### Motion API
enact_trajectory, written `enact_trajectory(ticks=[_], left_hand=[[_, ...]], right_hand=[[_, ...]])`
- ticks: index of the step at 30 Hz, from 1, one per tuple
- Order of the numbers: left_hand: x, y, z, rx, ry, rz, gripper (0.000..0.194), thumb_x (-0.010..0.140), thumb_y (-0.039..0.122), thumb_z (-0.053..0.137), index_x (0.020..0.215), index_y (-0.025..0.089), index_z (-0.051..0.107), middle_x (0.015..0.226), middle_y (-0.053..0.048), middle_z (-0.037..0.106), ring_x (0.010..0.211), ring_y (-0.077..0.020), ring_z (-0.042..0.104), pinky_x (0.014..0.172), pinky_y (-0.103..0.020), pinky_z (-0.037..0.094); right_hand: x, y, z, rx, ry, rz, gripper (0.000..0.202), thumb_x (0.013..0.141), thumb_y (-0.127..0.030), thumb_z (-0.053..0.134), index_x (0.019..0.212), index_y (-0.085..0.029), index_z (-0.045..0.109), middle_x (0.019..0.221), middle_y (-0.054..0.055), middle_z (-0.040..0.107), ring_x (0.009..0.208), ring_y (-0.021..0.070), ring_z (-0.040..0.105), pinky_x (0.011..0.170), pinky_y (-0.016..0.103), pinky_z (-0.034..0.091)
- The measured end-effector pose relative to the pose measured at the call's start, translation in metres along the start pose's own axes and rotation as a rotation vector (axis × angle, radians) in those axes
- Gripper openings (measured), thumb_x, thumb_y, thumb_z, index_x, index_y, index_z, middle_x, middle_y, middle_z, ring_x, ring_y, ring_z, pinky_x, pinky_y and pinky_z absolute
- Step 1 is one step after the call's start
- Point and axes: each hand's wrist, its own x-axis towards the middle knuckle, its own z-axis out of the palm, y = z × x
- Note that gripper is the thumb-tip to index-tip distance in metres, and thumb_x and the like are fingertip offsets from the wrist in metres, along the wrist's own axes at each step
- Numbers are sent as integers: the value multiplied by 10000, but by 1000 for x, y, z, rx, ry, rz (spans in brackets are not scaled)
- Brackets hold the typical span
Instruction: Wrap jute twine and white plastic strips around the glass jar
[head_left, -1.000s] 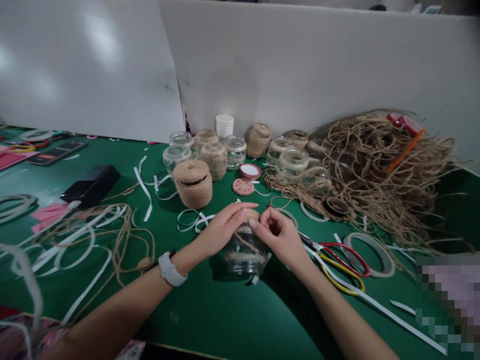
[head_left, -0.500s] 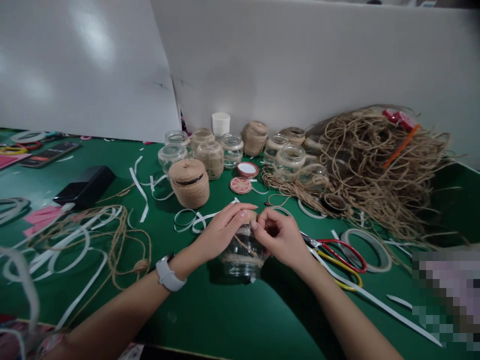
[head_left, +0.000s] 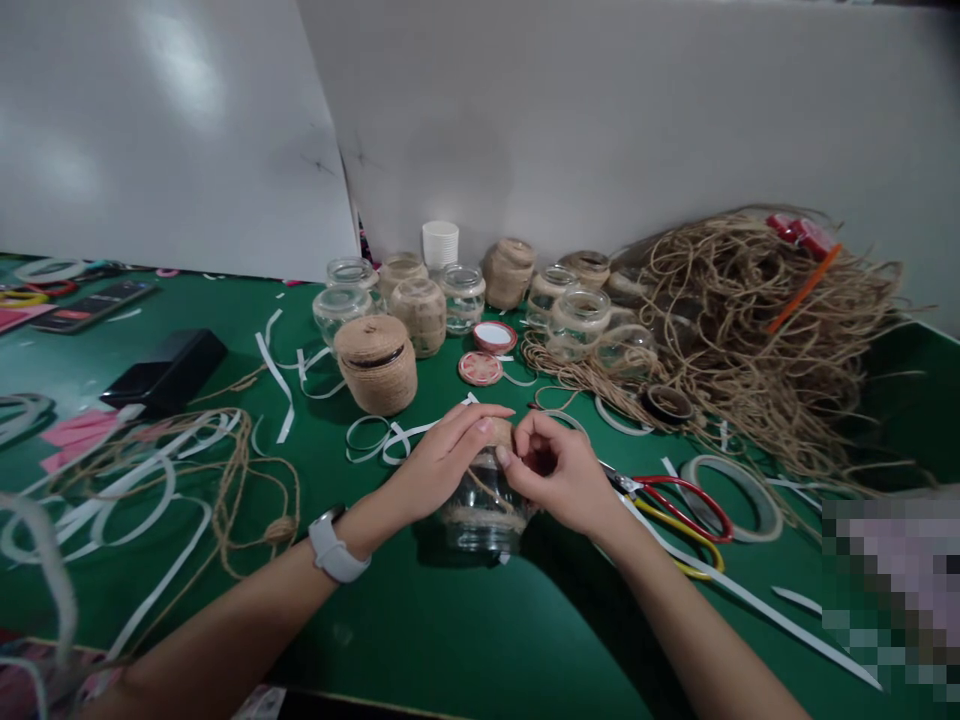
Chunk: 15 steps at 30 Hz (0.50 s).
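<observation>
A clear glass jar (head_left: 480, 510) stands mouth down on the green table in front of me. Its upturned base carries a covering of brown jute twine (head_left: 498, 432), and a strand of twine shows across the glass. My left hand (head_left: 448, 455) lies over the jar's left side and top with its fingers together, gripping it. At the upper right of the jar my right hand (head_left: 559, 468) is closed in a pinch against the edge of the twine; the fingertips partly hide the strand.
Behind the jar are a twine-wrapped lidded jar (head_left: 375, 365), several glass jars (head_left: 581, 318) and a red-and-white lid (head_left: 480, 368). A heap of twine (head_left: 780, 340) fills the right rear. Scissors (head_left: 686, 510) and a tape roll (head_left: 739, 500) lie at right, white strips (head_left: 176, 490) at left.
Both hands stay on the jar in almost the same pose. My right thumb has shifted slightly left along the twine edge.
</observation>
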Motion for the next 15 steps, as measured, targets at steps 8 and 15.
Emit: enact_trajectory(ticks=[8, 15], left_hand=[[0, 2, 1, 38, 2, 20, 366, 1038, 371, 356, 1232, 205, 619, 1233, -94, 654, 1204, -257, 574, 1091, -416, 401], [0, 3, 2, 44, -6, 15, 366, 1041, 374, 356, 1240, 211, 616, 1227, -87, 650, 1196, -247, 570, 1088, -401, 398]], right_hand=[[-1, -16, -4, -213, 13, -73, 159, 777, -251, 560, 681, -232, 435, 554, -60, 468, 484, 95, 431, 491, 223, 341], [-3, -10, -8, -124, -45, -66, 122, 843, -263, 528, 738, -230, 474, 562, -46, 504, 471, 111, 489, 472, 230, 381]])
